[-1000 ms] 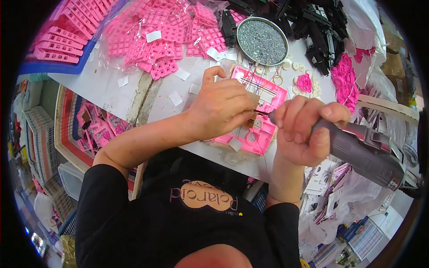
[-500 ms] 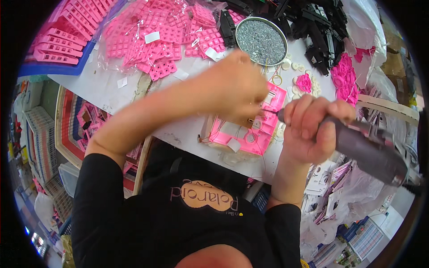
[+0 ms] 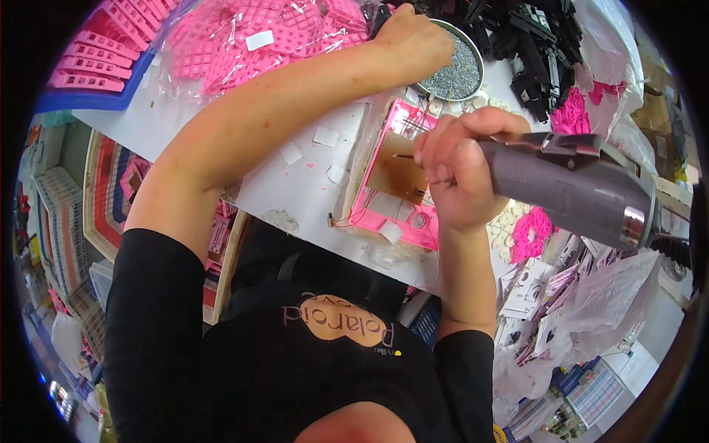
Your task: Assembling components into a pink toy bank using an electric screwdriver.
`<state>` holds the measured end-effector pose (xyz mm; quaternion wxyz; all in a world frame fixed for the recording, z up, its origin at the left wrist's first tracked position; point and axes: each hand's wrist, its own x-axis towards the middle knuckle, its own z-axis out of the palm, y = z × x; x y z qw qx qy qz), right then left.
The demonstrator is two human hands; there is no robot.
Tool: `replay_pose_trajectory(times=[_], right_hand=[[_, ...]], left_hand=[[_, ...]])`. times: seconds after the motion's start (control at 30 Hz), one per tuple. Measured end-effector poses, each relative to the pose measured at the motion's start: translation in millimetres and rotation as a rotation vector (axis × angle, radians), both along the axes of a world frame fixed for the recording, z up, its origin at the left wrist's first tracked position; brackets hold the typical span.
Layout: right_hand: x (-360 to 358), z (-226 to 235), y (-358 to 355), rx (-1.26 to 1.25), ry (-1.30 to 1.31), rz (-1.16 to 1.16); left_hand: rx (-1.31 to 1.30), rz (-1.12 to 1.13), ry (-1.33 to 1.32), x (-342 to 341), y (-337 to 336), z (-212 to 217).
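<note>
Left fingers (image 3: 442, 47) now over round dish (image 3: 482, 74)

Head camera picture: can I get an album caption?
Left hand at a dish of screws, right hand gripping a grey electric screwdriver over a brown circuit board.

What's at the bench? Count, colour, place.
housing: one, pink, centre
board: one, brown, over housing
metal bits: many, grey, in dish
dish: one, silvery, beyond housing
bagged parts: many, pink, upper left
tray: one, blue, upper left
parts: many, black, upper right
bundles: several, pink, right
discs: many, white, right
slips: several, white, centre
cards: many, whitish, lower right
power tool: one, grey, right hand
left hand: one, bare, at dish
right hand: one, bare, on tool
</note>
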<state>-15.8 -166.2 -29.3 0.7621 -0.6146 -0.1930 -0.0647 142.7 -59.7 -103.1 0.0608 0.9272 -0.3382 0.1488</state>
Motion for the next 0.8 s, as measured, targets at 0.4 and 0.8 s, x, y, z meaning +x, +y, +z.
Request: replay_pose_trajectory(times=[0.4, 0.8], right_hand=[[13, -15, 11, -0.135, -0.115, -0.050], [11, -17, 15, -0.094, -0.094, 0.001]], left_hand=[[-0.792, -0.083, 0.506, -132, 99, 62], [-0.747, -0.106, 0.394, -174, 97, 31]])
